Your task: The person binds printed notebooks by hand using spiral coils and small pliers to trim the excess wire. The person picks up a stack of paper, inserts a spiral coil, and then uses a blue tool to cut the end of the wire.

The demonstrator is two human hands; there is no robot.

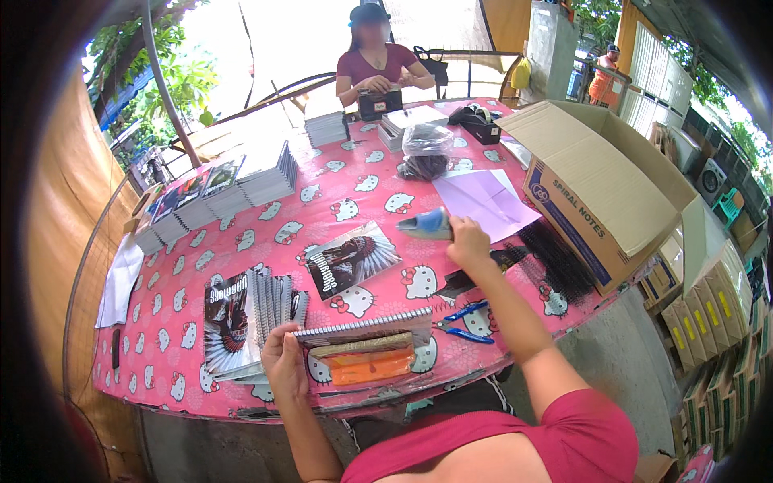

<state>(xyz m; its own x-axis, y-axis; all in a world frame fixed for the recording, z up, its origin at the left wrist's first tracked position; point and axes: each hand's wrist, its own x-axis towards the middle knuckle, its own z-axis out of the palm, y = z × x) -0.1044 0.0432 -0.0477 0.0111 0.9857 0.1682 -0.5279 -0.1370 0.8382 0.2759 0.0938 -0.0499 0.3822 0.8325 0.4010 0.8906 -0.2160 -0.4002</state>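
Observation:
My left hand [283, 360] grips the left end of a spiral notebook [362, 324], which stands on edge near the front of the table with its coil upward. A loose end of the coil sticks out at the notebook's right. My right hand [469, 240] is raised over the table, closed round a blue and grey hand tool [427, 224]. The tool is blurred, its narrow dark end pointing left. Just beyond the notebook lies a printed cover [354, 259]. Blue-handled pliers [469, 324] rest by the notebook's right end. An orange block [373, 367] lies in front of it.
Finished spiral notebooks are stacked at left [237, 322] and far left [217, 193]. Black coils [560, 258] lie beside a large open carton [600, 193]. A purple sheet [487, 203], a plastic bag [427, 149] and a tape dispenser [480, 125] sit farther back. A co-worker [378, 68] sits across the table.

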